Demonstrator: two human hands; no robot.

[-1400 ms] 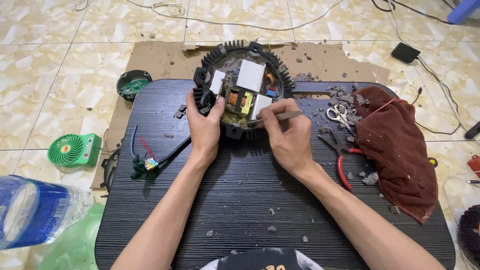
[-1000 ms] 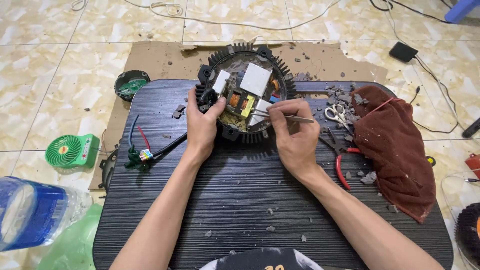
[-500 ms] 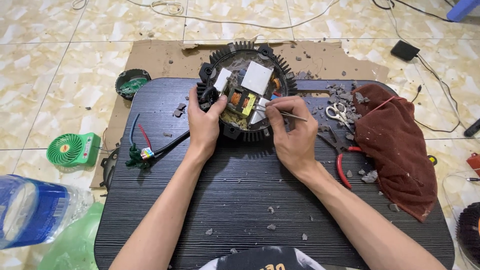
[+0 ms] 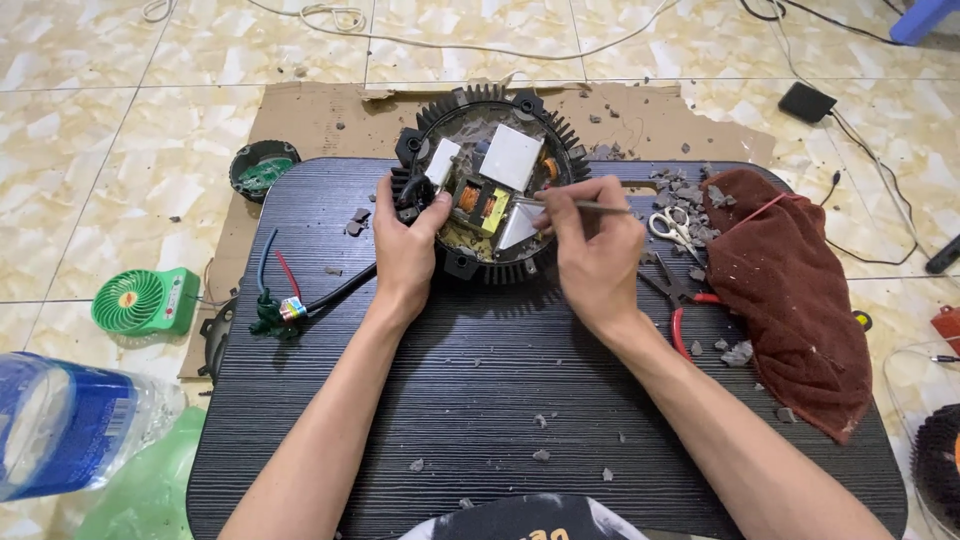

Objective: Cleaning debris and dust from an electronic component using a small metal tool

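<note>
Finned round lamp housing (image 4: 487, 185) sits at the dark worktop's (image 4: 480, 400) far edge — left hand (image 4: 405, 245) grips its rim, right hand (image 4: 595, 250) pinches thin tweezers (image 4: 575, 205), prying at the circuit parts; steady leverage seems needed.

A floor (image 4: 120, 120) of glossy cream and beige marbled tiles fills the scene, crossed by pale grout lines and evenly lit. A low black desk (image 4: 500, 400) with a ribbed top sits on a torn sheet of brown cardboard (image 4: 320, 115). Thin cables (image 4: 420, 42) trail across the tiles at the far edge.
</note>
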